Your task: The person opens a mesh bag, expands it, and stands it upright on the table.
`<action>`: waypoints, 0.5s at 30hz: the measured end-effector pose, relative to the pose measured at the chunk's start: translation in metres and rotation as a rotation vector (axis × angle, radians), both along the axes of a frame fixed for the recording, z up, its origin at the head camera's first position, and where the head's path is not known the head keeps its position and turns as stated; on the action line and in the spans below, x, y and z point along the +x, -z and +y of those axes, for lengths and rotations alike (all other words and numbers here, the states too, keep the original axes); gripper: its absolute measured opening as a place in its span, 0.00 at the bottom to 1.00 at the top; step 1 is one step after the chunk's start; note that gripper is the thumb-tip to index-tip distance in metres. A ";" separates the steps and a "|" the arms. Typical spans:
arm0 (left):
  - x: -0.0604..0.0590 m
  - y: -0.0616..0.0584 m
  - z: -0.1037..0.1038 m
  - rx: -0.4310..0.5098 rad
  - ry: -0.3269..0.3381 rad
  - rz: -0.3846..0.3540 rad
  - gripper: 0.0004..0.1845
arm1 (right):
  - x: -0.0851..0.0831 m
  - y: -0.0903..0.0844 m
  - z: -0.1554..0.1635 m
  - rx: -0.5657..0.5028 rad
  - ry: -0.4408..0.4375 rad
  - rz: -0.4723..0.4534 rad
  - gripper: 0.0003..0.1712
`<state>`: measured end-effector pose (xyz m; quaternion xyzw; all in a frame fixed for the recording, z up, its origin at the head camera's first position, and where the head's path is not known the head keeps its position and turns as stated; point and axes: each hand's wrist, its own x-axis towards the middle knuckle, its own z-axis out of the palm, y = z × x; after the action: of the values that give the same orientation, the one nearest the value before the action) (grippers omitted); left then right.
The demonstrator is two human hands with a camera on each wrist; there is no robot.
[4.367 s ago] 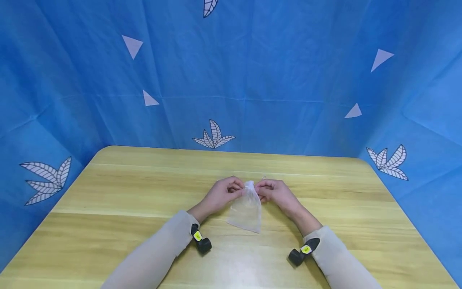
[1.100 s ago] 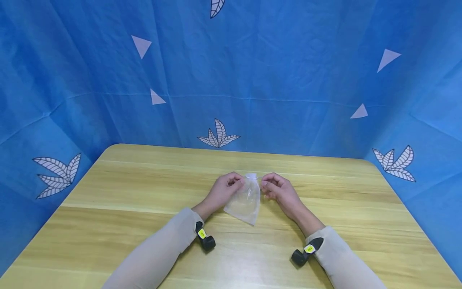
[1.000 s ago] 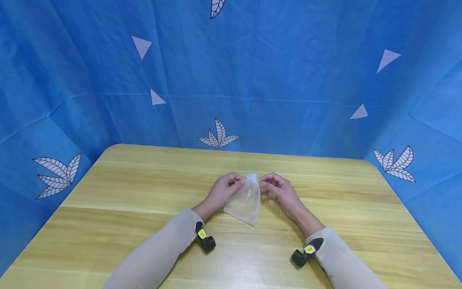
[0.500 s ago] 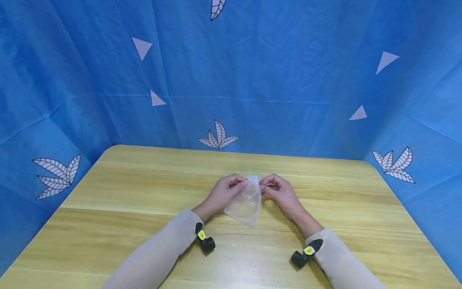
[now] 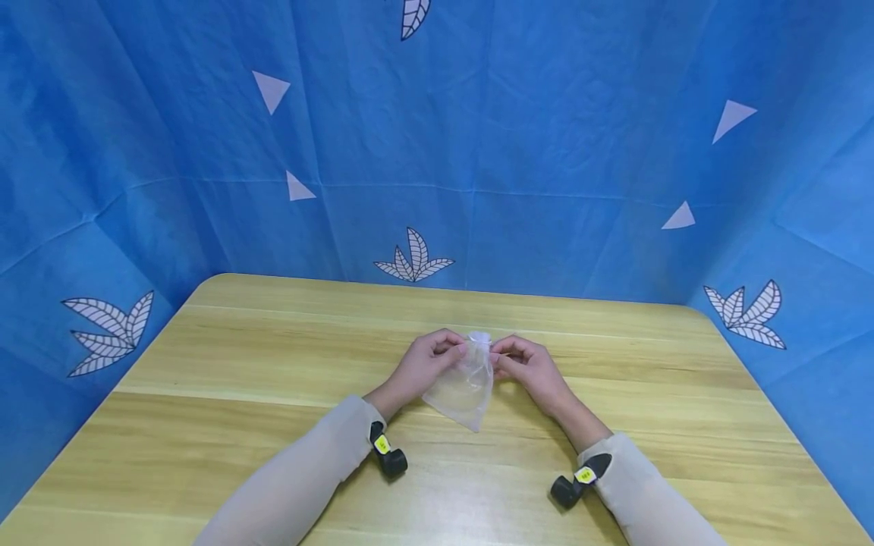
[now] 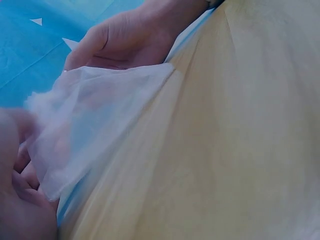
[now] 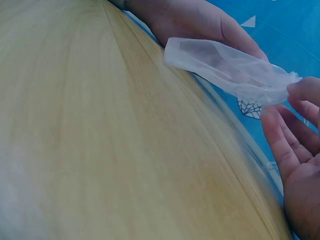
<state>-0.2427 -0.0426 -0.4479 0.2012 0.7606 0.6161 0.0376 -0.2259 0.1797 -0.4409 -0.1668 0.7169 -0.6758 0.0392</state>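
Note:
A small sheer white drawstring pouch (image 5: 463, 390) hangs between both hands, its neck gathered into a ruffled top and its wider closed end lower. My left hand (image 5: 422, 362) pinches its left edge just under the neck, thumb toward me. On the other side, my right hand (image 5: 529, 368) has its thumb and index finger at the right edge below the ruffle. In the right wrist view the pouch (image 7: 220, 65) spans from the far hand to the near fingertips (image 7: 302, 90). The left wrist view shows the sheer cloth (image 6: 100, 120) with fingers partly visible through it.
The wooden table (image 5: 239, 440) extends under both forearms, with rounded far corners. A blue curtain (image 5: 546, 136) printed with white triangles and leaves hangs behind and at the sides. Black wrist cameras (image 5: 392, 461) are strapped over the light sleeves.
About a second ago my right fingers were beside the neck, slightly apart from the pouch's body; now they have come down and in against its right edge. My left hand has hardly moved.

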 end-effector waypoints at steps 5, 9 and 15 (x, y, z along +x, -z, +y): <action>0.003 -0.001 0.000 0.014 0.051 -0.018 0.08 | -0.001 0.001 0.000 0.032 0.008 -0.010 0.13; 0.003 -0.001 0.001 -0.009 0.066 -0.015 0.09 | -0.001 0.002 0.000 0.044 -0.003 0.003 0.13; 0.004 -0.004 0.002 -0.074 0.036 0.038 0.10 | -0.001 0.002 0.001 0.074 -0.004 0.025 0.09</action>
<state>-0.2390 -0.0402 -0.4442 0.2249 0.7798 0.5828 0.0414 -0.2274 0.1803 -0.4425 -0.1752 0.7417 -0.6464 0.0376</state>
